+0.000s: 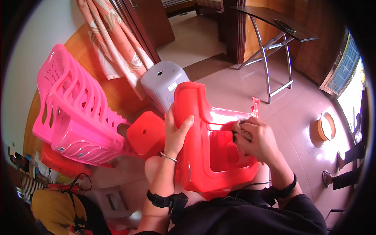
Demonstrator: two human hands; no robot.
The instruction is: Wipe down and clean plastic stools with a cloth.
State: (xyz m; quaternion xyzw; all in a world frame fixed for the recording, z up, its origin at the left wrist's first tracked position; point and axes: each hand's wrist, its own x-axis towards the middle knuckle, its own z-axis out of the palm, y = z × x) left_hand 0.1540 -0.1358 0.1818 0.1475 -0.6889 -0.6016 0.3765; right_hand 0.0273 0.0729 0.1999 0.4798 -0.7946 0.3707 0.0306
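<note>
A red plastic stool (191, 152) lies on its side across my lap, with an open frame between its legs facing up. My left hand (178, 129) grips the stool along its seat side, thumb on top. In my right hand (258, 138) is a bunched, dirty-looking cloth (244, 129). The cloth touches the stool near the upper right corner of the opening, by one leg. Folds of the cloth are partly hidden by my fingers.
Stacked pink plastic chairs (85, 117) stand at left, beside a smaller red stool (147, 132) and a grey stool (164, 79). A folding table (276, 22) is at upper right, a round basin (326, 126) below it. Another person (58, 208) is at lower left; someone's feet (327, 177) show at right.
</note>
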